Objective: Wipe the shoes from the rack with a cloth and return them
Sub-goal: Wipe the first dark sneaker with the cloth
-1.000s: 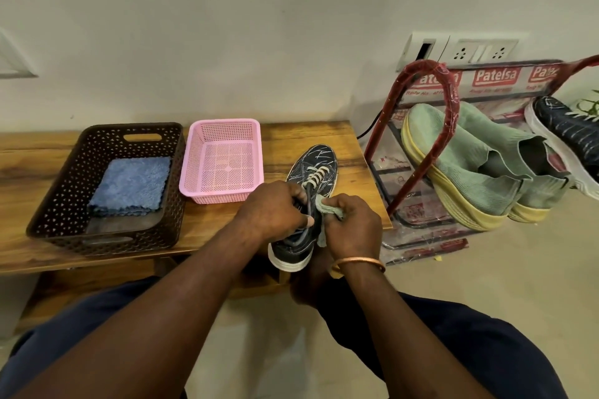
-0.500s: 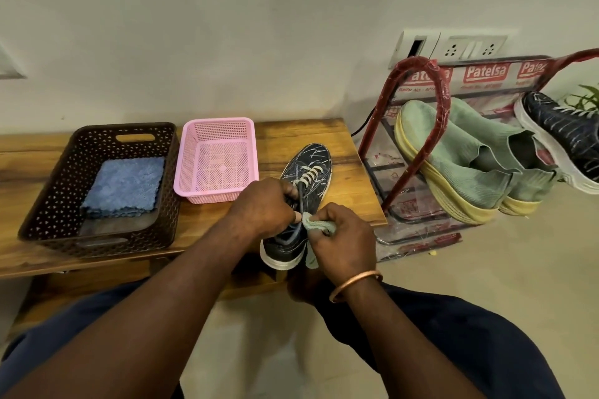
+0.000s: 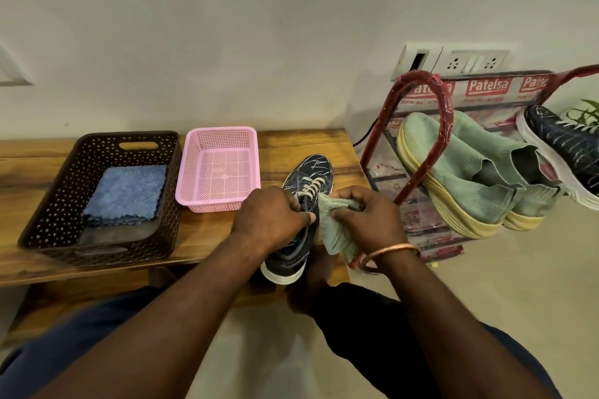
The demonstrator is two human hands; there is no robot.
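A dark patterned sneaker (image 3: 308,175) with pale laces and a white sole lies toe-away on the wooden bench (image 3: 324,142). My left hand (image 3: 270,220) grips it at the opening, covering its middle. My right hand (image 3: 366,219) holds a pale green cloth (image 3: 334,233) bunched against the sneaker's right side. On the red shoe rack (image 3: 434,100) to the right lean two green slip-on shoes (image 3: 466,178) and a matching dark sneaker (image 3: 564,146), cut off by the frame edge.
A brown basket (image 3: 48,201) with a folded blue cloth (image 3: 126,194) stands at the bench's left. A pink basket (image 3: 220,133) sits beside it. Wall sockets (image 3: 470,61) are above the rack, with a black cable behind. Bare floor lies at the right.
My right hand has slid right and up along the sneaker's side, and more of the green cloth now hangs out below it. My left hand keeps its grip.
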